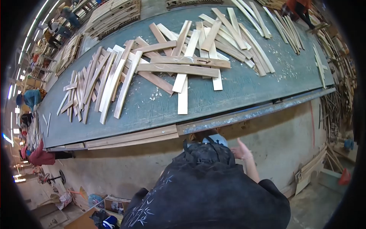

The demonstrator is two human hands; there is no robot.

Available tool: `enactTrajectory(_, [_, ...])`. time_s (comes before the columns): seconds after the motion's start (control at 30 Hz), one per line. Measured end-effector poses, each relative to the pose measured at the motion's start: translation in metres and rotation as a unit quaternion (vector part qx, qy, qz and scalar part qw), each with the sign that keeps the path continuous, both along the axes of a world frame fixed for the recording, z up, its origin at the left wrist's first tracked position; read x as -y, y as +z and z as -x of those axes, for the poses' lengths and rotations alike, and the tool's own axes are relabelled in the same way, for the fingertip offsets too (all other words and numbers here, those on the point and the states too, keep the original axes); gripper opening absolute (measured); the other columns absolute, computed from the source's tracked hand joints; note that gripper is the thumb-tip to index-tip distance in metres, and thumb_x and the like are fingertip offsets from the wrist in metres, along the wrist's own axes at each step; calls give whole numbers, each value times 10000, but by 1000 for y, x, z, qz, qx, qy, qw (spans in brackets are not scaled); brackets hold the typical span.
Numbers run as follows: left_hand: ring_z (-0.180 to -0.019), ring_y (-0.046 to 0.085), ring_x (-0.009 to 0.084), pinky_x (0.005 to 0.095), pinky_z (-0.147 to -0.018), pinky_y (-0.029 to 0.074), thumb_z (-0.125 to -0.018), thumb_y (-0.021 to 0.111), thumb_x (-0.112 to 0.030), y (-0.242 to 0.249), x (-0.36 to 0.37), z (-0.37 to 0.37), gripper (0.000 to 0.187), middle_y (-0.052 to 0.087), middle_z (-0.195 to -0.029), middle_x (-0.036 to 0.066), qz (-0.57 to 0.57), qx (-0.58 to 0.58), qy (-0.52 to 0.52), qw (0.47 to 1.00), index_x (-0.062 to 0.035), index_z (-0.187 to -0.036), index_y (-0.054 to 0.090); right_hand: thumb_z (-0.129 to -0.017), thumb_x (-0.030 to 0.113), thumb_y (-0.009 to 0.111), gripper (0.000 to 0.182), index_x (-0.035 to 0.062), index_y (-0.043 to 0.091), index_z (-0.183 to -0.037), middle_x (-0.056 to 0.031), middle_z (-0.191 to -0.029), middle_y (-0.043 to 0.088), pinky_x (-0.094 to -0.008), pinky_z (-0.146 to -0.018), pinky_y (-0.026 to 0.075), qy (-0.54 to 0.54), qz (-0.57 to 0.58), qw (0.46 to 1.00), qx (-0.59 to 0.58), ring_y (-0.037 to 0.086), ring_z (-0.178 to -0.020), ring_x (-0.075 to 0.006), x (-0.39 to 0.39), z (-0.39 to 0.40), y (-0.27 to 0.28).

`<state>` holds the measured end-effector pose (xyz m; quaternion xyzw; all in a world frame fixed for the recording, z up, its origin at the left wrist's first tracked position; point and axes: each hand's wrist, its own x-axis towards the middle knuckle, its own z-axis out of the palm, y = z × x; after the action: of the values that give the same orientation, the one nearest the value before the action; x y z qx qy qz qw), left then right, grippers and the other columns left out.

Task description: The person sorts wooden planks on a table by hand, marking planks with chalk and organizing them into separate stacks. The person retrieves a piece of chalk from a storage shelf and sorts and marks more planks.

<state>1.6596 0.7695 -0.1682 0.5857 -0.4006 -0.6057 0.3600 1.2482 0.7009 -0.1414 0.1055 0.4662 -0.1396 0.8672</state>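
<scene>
My right hand [242, 150] is beside my body at the right, below the table's front edge. Its thumb is raised away from the fingers, and nothing shows in it. My left hand does not show; only the dark left sleeve [142, 194] is seen, with the rest behind my body. In front of me, many flat wooden strips [179, 69] lie crossed in a loose heap on the green table [152, 108]. One pale strip [183, 101] points toward the near edge. Neither hand is seen touching the wood.
Wooden boards [131, 138] run along the table's front edge at left, and a worn blue-grey rail [244, 112] at right. Wood chips [284, 63] are scattered on the tabletop. A person in a red top [40, 154] is at the left end. Stacked lumber [112, 17] stands behind.
</scene>
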Motion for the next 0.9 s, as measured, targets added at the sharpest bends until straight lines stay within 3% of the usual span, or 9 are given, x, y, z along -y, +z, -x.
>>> enactTrajectory(0.13, [-998, 476, 208, 313, -854, 356, -845, 424, -315, -12, -61, 4, 413, 518, -1080, 101, -40, -12, 9, 999, -28, -1141, 437, -830, 461, 390, 583, 5, 375, -1193, -134, -1109, 503, -354, -774, 422, -347, 158, 912, 152, 528, -898, -257, 34, 36, 31])
enactTrajectory(0.2, [-999, 476, 210, 313, -855, 356, -845, 423, -316, -5, -89, -7, 414, 517, -1082, 102, -59, -8, 6, 998, -27, -1140, 437, -803, 497, 418, 608, 41, 379, -1203, -114, -1134, 488, -328, -793, 410, -314, 277, 880, -223, 513, -935, -233, 40, 49, 15])
enactTrajectory(0.3, [-1002, 475, 212, 314, -856, 356, -845, 422, -317, -9, -103, -10, 416, 516, -1085, 105, -75, -14, -11, 997, -25, -1140, 438, -807, 449, 451, 538, 46, 423, -1162, -71, -1170, 452, -257, -848, 357, -66, 179, 899, -395, 442, -1016, -143, -43, 50, -99])
enactTrajectory(0.57, [-1008, 475, 219, 315, -859, 355, -844, 420, -322, -23, -101, -15, 421, 514, -1092, 110, -114, -26, -98, 988, -21, -1138, 441, -806, 317, 490, 425, 63, 462, -1145, -71, -1135, 502, -325, -814, 405, 555, 158, 761, -295, 513, -958, -211, -32, -17, 22])
enactTrajectory(0.6, [-1008, 475, 219, 315, -860, 355, -844, 420, -322, -21, -104, -15, 422, 513, -1093, 111, -122, -29, -111, 986, -20, -1137, 441, -806, 467, 436, 598, -1, 416, -1177, -140, -1183, 451, -363, -881, 364, 315, 60, 933, -164, 464, -1046, -260, -41, 24, -62])
enactTrajectory(0.63, [-1009, 475, 220, 315, -860, 355, -844, 420, -323, -23, -99, -13, 422, 513, -1094, 112, -126, -29, -122, 984, -19, -1137, 441, -779, 605, 334, 754, -56, 443, -1124, -195, -1152, 460, -402, -866, 373, 278, 51, 957, -65, 478, -1021, -313, 21, -22, 69])
enactTrajectory(0.73, [-1011, 474, 223, 315, -861, 354, -844, 419, -324, -19, -81, -16, 424, 512, -1096, 114, -141, -21, -153, 978, -18, -1136, 442, -842, 535, 210, 690, -60, 413, -1127, -212, -1085, 501, -405, -841, 405, 140, 289, 947, 9, 505, -999, -301, 124, -30, 116])
enactTrajectory(0.83, [-1014, 474, 225, 316, -863, 354, -844, 418, -326, -13, -61, -7, 426, 511, -1099, 116, -162, -16, -176, 971, -16, -1135, 443, -854, 291, 438, 346, 34, 470, -1084, -121, -975, 570, -349, -760, 440, 127, 584, 753, -276, 561, -851, -224, 237, -65, 123])
enactTrajectory(0.9, [-1015, 474, 226, 316, -863, 354, -844, 417, -327, -9, -42, 8, 428, 511, -1101, 118, -175, -16, -192, 966, -15, -1135, 444, -754, 287, 565, 443, 7, 455, -1079, -152, -1037, 515, -363, -816, 400, 243, 759, 304, -522, 488, -972, -272, 306, -88, 100])
